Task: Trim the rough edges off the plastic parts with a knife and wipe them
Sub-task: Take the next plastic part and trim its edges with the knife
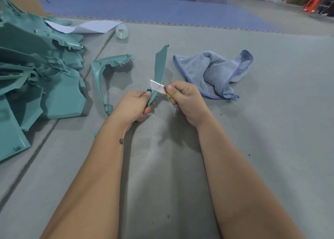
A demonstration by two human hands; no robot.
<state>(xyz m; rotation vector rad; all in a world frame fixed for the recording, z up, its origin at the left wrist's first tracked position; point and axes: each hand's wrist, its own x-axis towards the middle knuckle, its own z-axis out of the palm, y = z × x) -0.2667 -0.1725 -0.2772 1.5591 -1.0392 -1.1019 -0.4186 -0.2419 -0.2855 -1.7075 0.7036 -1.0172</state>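
Trimming step in hand. Left hand [136,104] grips lower end of narrow teal plastic strip [159,70], held upright above grey mat [271,148]. Right hand [184,98] pinches knife [157,87], blade flat against strip edge. Next: steady scrape along edge, probably, then wipe with blue cloth [213,72] lying just right. Untrimmed parts pile [36,72] at left.

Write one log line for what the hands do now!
left hand holds teal strip | right hand holds knife on strip | cloth unused
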